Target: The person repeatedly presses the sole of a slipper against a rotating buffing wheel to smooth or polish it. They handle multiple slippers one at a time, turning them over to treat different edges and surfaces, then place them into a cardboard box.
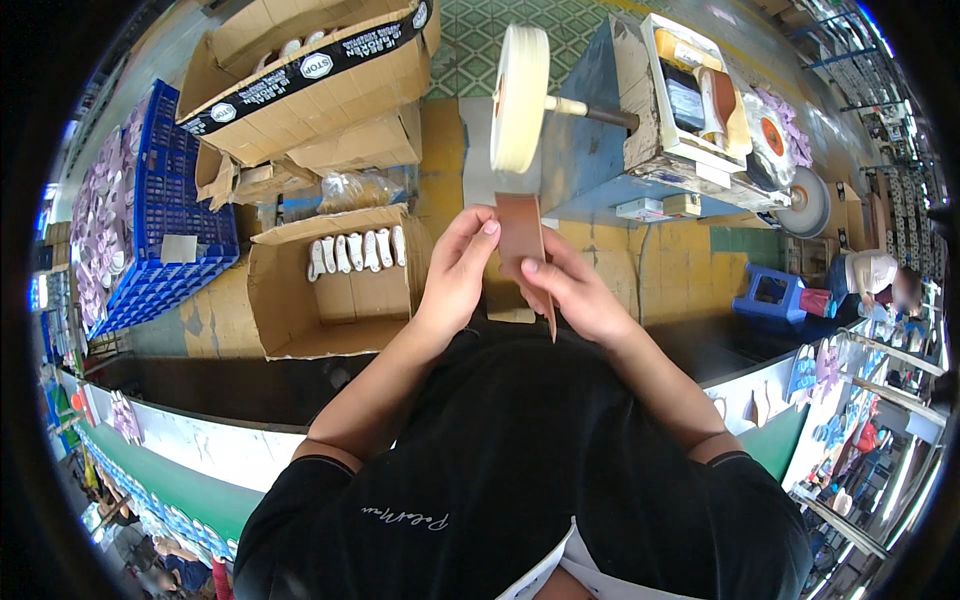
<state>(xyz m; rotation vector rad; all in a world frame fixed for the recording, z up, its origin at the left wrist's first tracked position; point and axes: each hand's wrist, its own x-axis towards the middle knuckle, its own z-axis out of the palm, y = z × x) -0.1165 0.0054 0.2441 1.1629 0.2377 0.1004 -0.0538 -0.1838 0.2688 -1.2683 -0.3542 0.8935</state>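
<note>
Between my hands is a brown, leather-like flat piece point(521, 228), curved and tapering to a thin lower end. My left hand point(463, 262) is closed, pinching its left edge between thumb and fingers. On the lower right part, my right hand point(578, 288) grips it with the thumb on top and fingers behind. Just beyond the piece stands a cream buffing wheel point(522, 100) on a metal shaft point(590, 112), apart from the piece.
The shaft joins a blue machine point(590, 160), topped by a white tray point(655, 50) of assorted items. At left, an open cardboard box point(340, 315) holds several white shoe-shaped pieces. Behind it are a larger carton point(300, 110) and a blue crate point(165, 200). A blue stool point(768, 292) stands right.
</note>
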